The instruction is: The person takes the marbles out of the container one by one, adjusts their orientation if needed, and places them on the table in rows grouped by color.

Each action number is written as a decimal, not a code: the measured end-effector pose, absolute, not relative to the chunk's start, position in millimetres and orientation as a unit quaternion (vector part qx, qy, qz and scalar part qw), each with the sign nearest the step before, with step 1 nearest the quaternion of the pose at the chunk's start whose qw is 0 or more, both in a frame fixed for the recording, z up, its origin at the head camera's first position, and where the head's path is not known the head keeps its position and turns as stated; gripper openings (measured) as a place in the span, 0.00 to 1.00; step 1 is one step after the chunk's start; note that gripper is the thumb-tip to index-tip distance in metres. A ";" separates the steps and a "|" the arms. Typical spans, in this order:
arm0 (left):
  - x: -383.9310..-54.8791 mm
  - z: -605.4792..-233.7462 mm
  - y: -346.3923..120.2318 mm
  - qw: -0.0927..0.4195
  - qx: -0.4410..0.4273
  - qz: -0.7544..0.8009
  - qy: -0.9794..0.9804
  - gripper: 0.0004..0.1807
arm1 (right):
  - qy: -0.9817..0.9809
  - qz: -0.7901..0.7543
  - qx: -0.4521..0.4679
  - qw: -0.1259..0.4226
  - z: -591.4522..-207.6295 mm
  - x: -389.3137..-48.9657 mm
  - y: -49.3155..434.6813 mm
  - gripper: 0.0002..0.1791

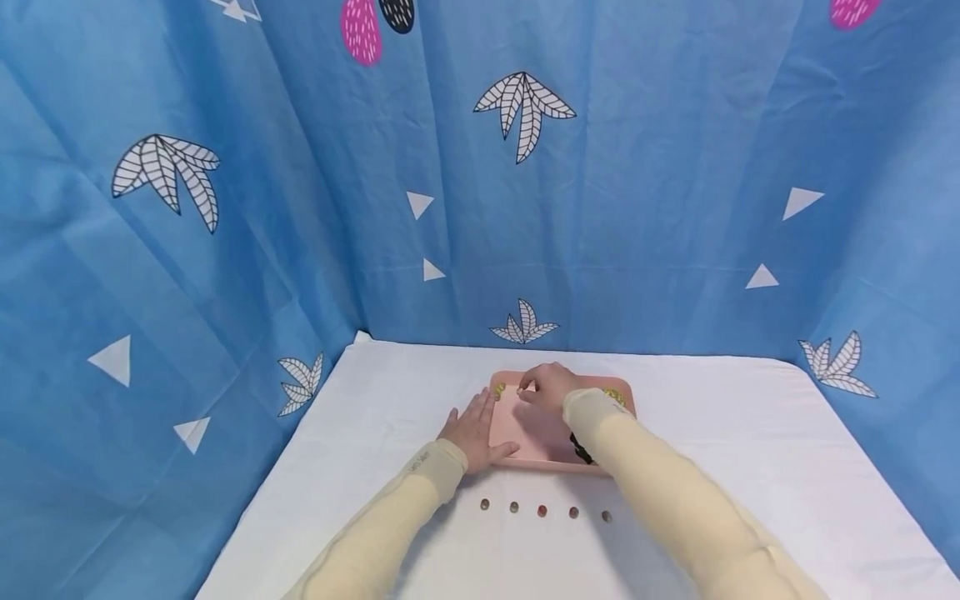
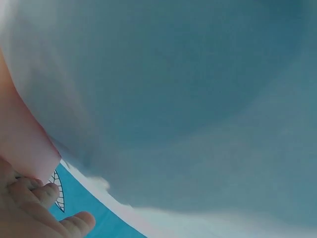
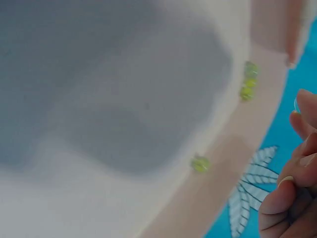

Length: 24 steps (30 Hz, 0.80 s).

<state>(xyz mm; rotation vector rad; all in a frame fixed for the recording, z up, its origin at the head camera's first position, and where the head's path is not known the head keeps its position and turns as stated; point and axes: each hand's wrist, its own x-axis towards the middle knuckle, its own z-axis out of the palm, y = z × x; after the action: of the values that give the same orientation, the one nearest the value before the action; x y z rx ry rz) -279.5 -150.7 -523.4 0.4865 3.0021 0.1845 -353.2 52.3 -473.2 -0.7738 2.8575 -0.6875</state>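
A pink tray (image 1: 551, 466) lies on the white-covered table. My left hand (image 1: 471, 430) rests at its left side, fingers spread, with the thumb reaching over the near left corner. Above the tray's far part, my right hand (image 1: 552, 385) pinches a small clear marble (image 3: 296, 105) between thumb and finger, mostly hidden by the fingertips. Yellow-green marbles (image 1: 499, 390) sit in the far left corner. More yellow ones (image 1: 615, 395) are at the far right, and a cluster of small black pieces (image 1: 580, 450) lies at the near right, partly covered by my right sleeve.
Several small dark or reddish marbles (image 1: 542, 511) stand in a spaced row on the white cloth (image 1: 360, 433) in front of the tray. A blue patterned curtain (image 1: 637, 208) hangs behind the table and along both sides.
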 end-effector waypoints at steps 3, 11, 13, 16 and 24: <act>-280.2 -521.7 -149.9 0.054 0.156 0.062 0.984 0.60 | 0.933 -0.243 -0.261 0.040 -462.6 -344.9 63.9 0.05; -280.1 -518.5 -150.0 0.068 0.151 0.066 0.984 0.60 | 0.935 -0.262 -0.238 0.020 -437.0 -311.3 93.1 0.06; -280.9 -518.8 -150.4 0.065 0.152 0.063 0.984 0.60 | 0.940 -0.254 -0.226 0.006 -432.7 -303.3 99.5 0.06; -282.0 -520.7 -150.5 0.063 0.153 0.057 0.985 0.60 | 0.937 -0.265 -0.225 -0.019 -429.8 -292.3 108.2 0.06; -283.4 -523.5 -150.0 0.065 0.150 0.057 0.985 0.60 | 0.902 -0.308 -0.293 -0.070 -433.7 -264.1 122.3 0.03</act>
<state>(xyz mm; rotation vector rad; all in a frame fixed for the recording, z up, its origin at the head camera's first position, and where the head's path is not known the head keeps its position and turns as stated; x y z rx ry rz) -283.4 -150.0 -523.5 0.4527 2.9727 0.1721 -264.1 122.3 -433.7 -0.9629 2.9680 -1.0139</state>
